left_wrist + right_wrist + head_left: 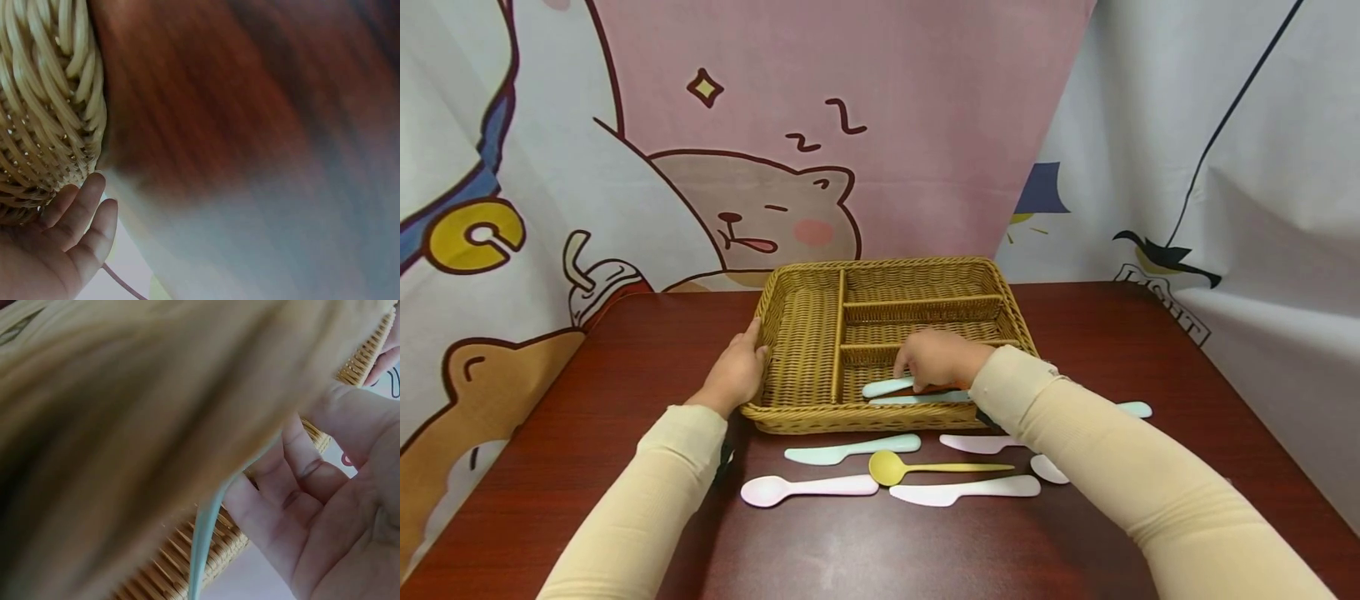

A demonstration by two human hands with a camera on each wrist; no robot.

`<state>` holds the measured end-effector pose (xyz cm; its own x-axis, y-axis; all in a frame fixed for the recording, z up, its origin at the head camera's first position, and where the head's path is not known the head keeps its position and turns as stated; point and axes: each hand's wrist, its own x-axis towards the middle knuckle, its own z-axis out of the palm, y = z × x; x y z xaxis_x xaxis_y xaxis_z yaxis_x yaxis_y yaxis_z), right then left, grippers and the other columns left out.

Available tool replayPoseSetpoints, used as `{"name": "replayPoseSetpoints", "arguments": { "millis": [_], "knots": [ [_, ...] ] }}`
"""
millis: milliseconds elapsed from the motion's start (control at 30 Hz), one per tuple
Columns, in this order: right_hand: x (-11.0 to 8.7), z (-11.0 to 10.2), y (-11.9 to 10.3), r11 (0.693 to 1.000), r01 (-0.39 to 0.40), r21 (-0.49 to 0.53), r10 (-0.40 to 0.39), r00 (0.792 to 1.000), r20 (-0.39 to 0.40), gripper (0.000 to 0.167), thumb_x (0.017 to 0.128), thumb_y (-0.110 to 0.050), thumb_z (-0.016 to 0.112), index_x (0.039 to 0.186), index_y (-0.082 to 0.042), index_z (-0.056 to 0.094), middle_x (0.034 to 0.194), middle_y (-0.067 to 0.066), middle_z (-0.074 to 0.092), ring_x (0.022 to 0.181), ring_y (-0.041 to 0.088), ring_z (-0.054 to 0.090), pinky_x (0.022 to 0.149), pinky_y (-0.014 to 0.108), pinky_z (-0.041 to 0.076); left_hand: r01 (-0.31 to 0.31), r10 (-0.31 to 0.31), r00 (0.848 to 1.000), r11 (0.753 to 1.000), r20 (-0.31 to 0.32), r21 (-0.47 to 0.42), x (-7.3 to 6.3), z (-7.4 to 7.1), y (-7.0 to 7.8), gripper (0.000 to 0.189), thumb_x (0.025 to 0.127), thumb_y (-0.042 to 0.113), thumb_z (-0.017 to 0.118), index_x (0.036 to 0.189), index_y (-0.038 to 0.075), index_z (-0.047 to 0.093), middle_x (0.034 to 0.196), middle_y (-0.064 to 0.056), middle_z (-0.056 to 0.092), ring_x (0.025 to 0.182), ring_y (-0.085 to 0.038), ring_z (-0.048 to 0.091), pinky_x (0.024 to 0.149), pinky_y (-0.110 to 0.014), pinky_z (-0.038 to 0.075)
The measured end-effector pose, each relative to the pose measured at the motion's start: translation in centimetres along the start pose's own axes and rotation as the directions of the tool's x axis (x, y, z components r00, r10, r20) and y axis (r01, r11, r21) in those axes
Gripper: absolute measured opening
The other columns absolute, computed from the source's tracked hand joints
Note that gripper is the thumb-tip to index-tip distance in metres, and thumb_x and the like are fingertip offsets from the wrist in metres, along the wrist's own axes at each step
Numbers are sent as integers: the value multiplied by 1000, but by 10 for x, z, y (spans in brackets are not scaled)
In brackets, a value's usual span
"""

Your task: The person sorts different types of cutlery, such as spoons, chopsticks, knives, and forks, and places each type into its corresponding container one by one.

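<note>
In the head view, my right hand (943, 358) is down in the front right compartment of a wicker basket (800, 333). Its curled fingers pinch a light blue knife (886, 387), whose rounded end sticks out to the left. In the right wrist view, the knife (206, 544) runs past the fingers; the blurred basket rim hides the fingertips. A second light blue knife (917, 399) lies just in front, in the same compartment. My left hand (735, 375) rests against the basket's left side, fingers fairly straight along the wicker wall (53, 94).
Before the basket lie a pale green knife (850, 450), pink knife (973, 443), yellow spoon (887, 468), pale pink spoon (767, 492) and white knife (962, 492). My right sleeve partly covers a white spoon (1048, 469) and a pale blue utensil (1137, 409). A printed curtain (925, 125) hangs behind.
</note>
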<state>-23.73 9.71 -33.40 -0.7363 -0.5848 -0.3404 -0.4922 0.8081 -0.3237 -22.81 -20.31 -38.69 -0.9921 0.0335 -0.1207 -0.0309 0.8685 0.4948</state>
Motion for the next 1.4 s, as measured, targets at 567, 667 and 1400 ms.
{"name": "replayPoseSetpoints", "arguments": {
  "millis": [567, 667, 1400],
  "knots": [
    [2, 2, -2, 999, -35, -39, 36, 999, 22, 30, 85, 0, 72, 112, -13, 74, 68, 6, 63, 57, 11, 46, 64, 26, 47, -3, 3, 1000, 1000, -3, -7, -1, 0, 0, 58, 107, 18, 30, 155, 3, 2, 152, -31, 19, 138, -45, 28, 112, -55, 26],
    [1, 1, 1, 1000, -7, -26, 7, 1000, 0, 30, 85, 3, 69, 111, -11, 74, 77, 5, 67, 64, 10, 52, 66, 27, 49, -3, 3, 1000, 1000, -4, -3, -1, 0, 0, 58, 107, 18, 31, 155, 3, 2, 153, -31, 19, 138, -45, 28, 112, -55, 26],
    [-40, -11, 38, 946, 65, 318, 28, 960, -280, 33, 88, -7, 70, 121, -7, 68, 109, 12, 67, 99, 23, 62, 82, 39, 53, 9, -8, 1000, 1000, 6, -16, 1, 1, -1, 59, 107, 19, 30, 156, 6, 1, 154, -30, 17, 138, -45, 26, 111, -57, 26]
  ]
}}
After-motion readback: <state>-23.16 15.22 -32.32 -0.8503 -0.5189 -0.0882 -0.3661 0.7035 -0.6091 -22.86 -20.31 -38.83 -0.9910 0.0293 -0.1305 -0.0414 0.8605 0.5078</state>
